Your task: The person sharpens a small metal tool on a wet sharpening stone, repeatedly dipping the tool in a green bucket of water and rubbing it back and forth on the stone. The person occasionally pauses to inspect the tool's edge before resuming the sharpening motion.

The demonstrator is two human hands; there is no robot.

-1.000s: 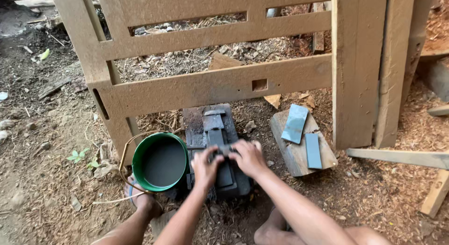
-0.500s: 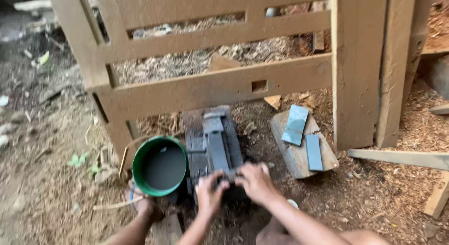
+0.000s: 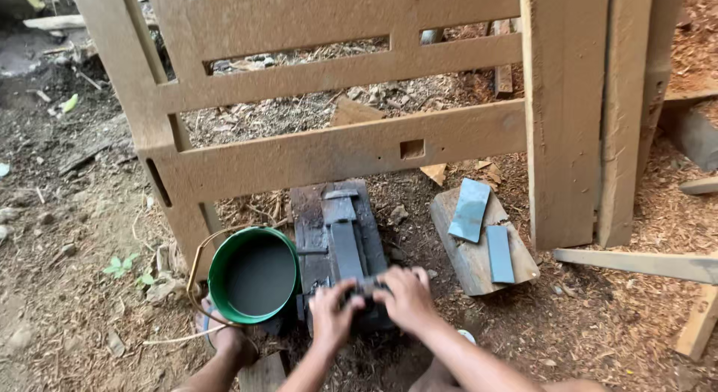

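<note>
A long grey sharpening stone (image 3: 345,246) lies on a dark wooden block (image 3: 310,212) on the ground in front of me. My left hand (image 3: 331,315) and my right hand (image 3: 407,298) are side by side at the stone's near end. Their fingers press down on a small dark metal piece (image 3: 364,287), most of which they hide. A green bucket (image 3: 217,283) with dark water in it stands right beside the block, to the left of my left hand.
A tall brown wooden frame (image 3: 336,149) stands just behind the block. To the right, two grey flat stones (image 3: 470,209) lie on a short wood slab (image 3: 464,261). Loose planks (image 3: 643,263) and sawdust cover the ground at the right. My foot (image 3: 224,343) rests below the bucket.
Both hands have slid back toward me along the stone, from its middle to its near end, with the dark piece under the fingers. The bucket has not moved.
</note>
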